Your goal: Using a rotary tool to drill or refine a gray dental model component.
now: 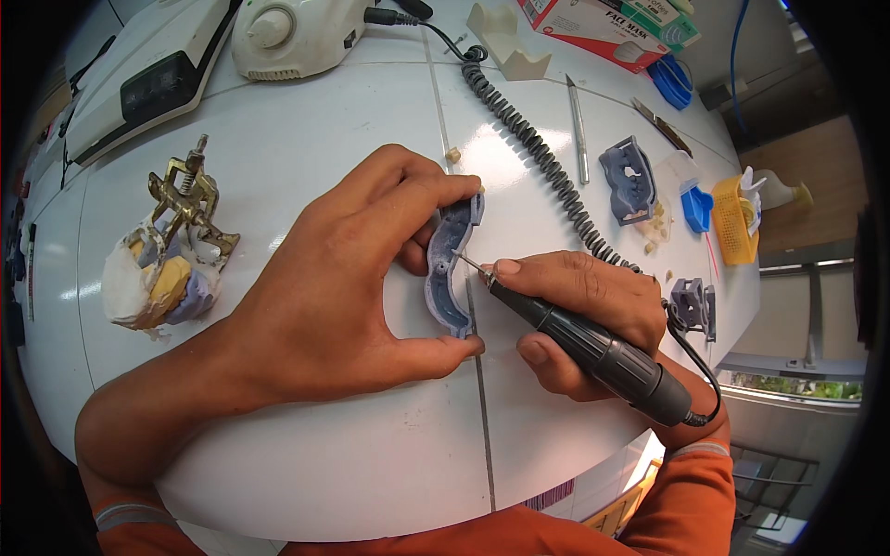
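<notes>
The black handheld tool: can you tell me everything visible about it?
The black handheld tool looks like plastic: cylindrical, ribbed, tapering to a slim, metal-looking bit. The right hand holds it pen-like, slanting, bit toward the picture's upper left. A black cord leaves its back end. The bit's tip is at the curved grey-blue piece; whether it touches or spins, I can't tell.

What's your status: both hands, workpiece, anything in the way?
Left hand gripping grey-blue piece by its ends. Right hand holding black handpiece, bit at piece. Coiled cord clear of bit.
</notes>
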### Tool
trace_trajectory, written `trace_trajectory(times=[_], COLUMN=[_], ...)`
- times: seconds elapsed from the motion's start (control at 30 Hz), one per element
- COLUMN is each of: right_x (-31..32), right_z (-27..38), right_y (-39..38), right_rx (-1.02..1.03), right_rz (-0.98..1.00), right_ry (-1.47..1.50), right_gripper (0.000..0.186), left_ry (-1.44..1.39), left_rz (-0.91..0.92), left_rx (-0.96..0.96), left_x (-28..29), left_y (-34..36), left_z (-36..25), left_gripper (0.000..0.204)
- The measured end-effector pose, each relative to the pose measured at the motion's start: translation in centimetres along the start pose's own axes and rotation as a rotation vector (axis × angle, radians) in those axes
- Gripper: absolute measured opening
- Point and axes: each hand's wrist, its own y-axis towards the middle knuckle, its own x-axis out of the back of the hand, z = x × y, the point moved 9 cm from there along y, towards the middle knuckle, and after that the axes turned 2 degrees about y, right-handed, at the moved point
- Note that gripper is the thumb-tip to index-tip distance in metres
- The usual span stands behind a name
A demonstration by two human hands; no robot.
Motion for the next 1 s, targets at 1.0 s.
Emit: trace_trajectory(times=[1.0], right_x=[0.16], right_z=[0.16], right_y=[0.02], right_rx=[0.007], right_rz=[-0.011], right_ry=[0.0], right_gripper=[0.044], left_ry=[0.029], left_rz=[0.016], left_rx=[0.008], left_x=[0.05], left_y=[0.03], left_z=[-0.07], left_gripper=[0.09])
